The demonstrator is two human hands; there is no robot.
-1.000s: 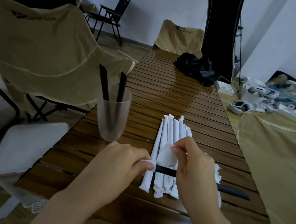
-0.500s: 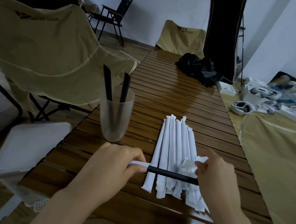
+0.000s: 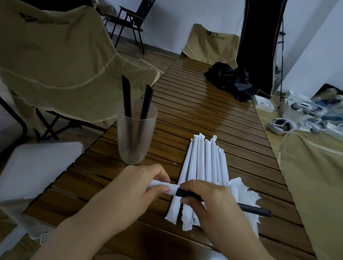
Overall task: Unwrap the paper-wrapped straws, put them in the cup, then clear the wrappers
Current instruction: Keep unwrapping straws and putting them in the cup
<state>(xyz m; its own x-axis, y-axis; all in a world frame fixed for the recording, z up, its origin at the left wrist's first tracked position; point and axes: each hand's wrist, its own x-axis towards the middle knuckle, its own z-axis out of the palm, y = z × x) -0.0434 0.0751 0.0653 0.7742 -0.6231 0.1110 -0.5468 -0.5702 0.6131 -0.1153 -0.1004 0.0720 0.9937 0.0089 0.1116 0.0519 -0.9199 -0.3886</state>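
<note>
Straw half out of its wrapper, held level just above the table. Our left hand pinches the paper end; fingers curled round it, prob. to anchor the sleeve. Our right hand grips the bare black shaft just right of the left fingertips, the rest sticking out past the right knuckles, so we judge a pull apart comes next. Wrapped straws lie under and beyond both hands, bunched w/ ends fanned. Torn wrappers sit right of the right fingers. Cup stands beyond the left fingers, two black straws upright inside; close enough for an easy drop-in.
</note>
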